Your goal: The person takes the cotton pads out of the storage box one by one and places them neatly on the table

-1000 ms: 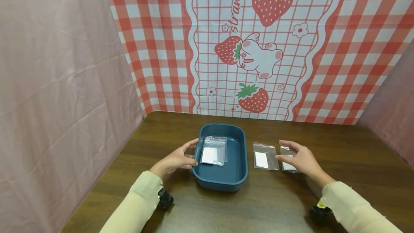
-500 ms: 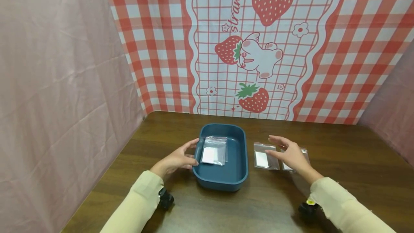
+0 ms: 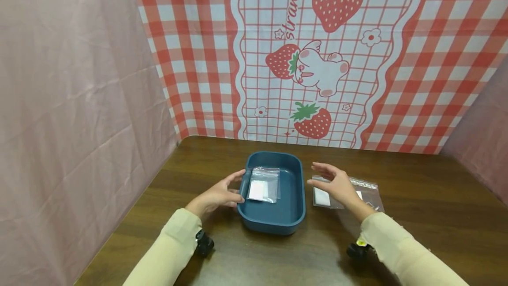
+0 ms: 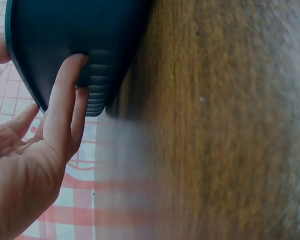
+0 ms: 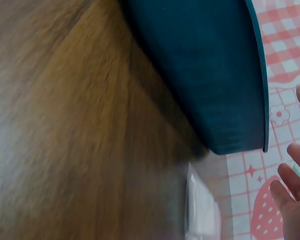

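Note:
A deep blue plastic bin (image 3: 270, 227) stands on the table, and at its left side my left hand (image 3: 216, 195) holds the wall. Thumb and index tips lie at the rim; in the left wrist view, other fingers (image 4: 62, 100) press the ribbed outer wall. Inside the bin lie overlapping clear zip bags (image 3: 263, 184) with white contents. My right hand (image 3: 335, 187), empty with fingers spread, hovers right of the bin. It partly covers a clear zip bag with a white piece (image 3: 321, 197). Another zip bag (image 3: 369, 191) lies to the right, partly behind the hand and wrist.
The brown wooden table (image 3: 278, 259) ends at the back against a red-and-white strawberry cloth (image 3: 313, 100). A pink curtain (image 3: 87, 100) hangs along the left side. Dark wrist cameras sit under both sleeves.
My right hand has moved left, from the right-hand zip bag across the nearer one toward the bin, uncovering the right bag. The left hand and the bin have stayed put.

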A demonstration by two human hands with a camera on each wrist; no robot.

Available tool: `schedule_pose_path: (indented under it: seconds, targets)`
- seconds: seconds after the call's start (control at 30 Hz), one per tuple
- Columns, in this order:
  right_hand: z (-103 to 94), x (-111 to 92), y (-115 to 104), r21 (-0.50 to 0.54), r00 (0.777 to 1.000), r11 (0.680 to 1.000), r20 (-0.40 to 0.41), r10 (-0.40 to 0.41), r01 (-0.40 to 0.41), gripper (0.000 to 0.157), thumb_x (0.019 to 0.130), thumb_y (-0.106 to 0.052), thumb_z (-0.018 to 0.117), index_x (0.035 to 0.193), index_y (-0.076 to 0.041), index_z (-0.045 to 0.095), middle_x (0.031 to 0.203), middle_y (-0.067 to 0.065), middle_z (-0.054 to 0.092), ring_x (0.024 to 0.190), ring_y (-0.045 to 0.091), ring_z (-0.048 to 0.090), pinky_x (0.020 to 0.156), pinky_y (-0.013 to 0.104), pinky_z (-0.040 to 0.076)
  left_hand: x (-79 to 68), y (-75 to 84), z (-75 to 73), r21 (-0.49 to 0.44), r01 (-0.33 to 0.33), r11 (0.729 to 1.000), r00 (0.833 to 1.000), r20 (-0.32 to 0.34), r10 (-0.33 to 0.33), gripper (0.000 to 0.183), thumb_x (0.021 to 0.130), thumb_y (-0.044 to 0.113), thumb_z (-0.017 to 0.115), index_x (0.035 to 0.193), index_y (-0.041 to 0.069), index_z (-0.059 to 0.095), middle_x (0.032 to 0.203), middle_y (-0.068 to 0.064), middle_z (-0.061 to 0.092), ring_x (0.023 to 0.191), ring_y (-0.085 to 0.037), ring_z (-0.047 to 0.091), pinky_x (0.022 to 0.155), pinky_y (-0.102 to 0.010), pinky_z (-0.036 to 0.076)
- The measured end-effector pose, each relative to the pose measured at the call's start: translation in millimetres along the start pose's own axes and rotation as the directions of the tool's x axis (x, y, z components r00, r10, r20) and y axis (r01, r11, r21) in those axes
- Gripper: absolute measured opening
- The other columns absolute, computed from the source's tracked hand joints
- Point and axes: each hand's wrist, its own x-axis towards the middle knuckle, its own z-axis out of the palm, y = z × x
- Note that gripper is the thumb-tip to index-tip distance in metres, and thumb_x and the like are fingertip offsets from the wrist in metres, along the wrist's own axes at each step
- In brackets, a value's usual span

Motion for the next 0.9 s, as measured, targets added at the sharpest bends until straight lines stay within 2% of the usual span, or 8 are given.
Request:
schedule_pose_path:
  seconds: [0.3,0.43,0.67,0.9]
  targets:
    - [12.3,16.7,-17.7,0.015,1.000,1.000,0.018,0.023,-0.023,0.061,0.076,-0.030,0.077,0.128,-0.007,0.055,0.123,0.015,0.057,0.113,0.033,0.053,0.087,0.045,0.047,1.5,-0.6,-0.4,-0.008,0.005,1.000,1.000,0.003,-0.005,0.087,0.075,-0.006,0.066,0.148,0.017,0.025,0.144,-0.016,0.026,0.112,-0.032,0.050,0.071,-0.037,0.054]
    - [16.5,25.0,-26.8,0.004,0.999,1.000,0.029,0.025,-0.025,0.062,0.076,-0.034,0.076,0.128,-0.010,0.055,0.124,0.014,0.057,0.114,0.031,0.052,0.090,0.047,0.044,1.8,-1.0,-1.0,0.001,0.013,1.000,1.000,0.000,-0.013,0.086,0.076,-0.006,0.066,0.148,0.017,0.026,0.144,-0.016,0.027,0.112,-0.032,0.050,0.071,-0.037,0.054]
    - [27.9,41.1,-37.3,0.060,0.998,0.997,0.041,0.037,-0.039,0.063,0.076,-0.035,0.076,0.129,-0.008,0.054,0.127,0.012,0.056,0.119,0.031,0.048,0.094,0.046,0.042,2.0,-1.3,-1.3,0.013,0.017,1.000,1.000,-0.007,-0.016,0.087,0.075,-0.005,0.067,0.148,0.018,0.026,0.144,-0.016,0.027,0.110,-0.031,0.051,0.072,-0.037,0.054]
    - [38.2,53.0,-46.4,0.085,0.998,0.996,0.046,0.037,-0.041,0.063,0.077,-0.034,0.075,0.130,-0.008,0.053,0.128,0.012,0.055,0.120,0.029,0.047,0.097,0.044,0.040,3.1,-2.4,-0.6,0.010,-0.014,1.000,1.000,0.015,0.014,0.086,0.075,-0.006,0.065,0.148,0.015,0.025,0.143,-0.017,0.026,0.110,-0.031,0.050,0.070,-0.034,0.054]
